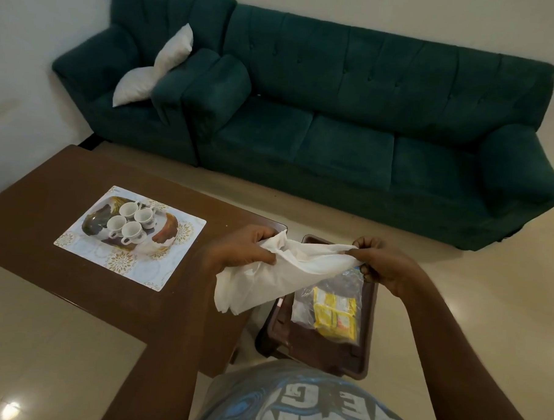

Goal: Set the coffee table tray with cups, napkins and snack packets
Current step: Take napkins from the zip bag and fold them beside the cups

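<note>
A white paper napkin [276, 273] hangs stretched between my two hands above the gap beside the table. My left hand [245, 249] pinches its left corner and my right hand [378, 262] pinches its right corner. On the brown coffee table [47, 199] lies a patterned tray [86, 249] holding several white cups [129, 224] clustered near its middle. Below the napkin, a dark brown stool [311, 348] carries a clear plastic bag of yellow snack packets [334, 314], partly hidden by the napkin.
A long dark green sofa [368, 118] runs along the far wall, with a matching armchair [132, 76] at its left holding a white pillow [154, 71]. Pale tiled floor [472, 297] lies between sofa and table.
</note>
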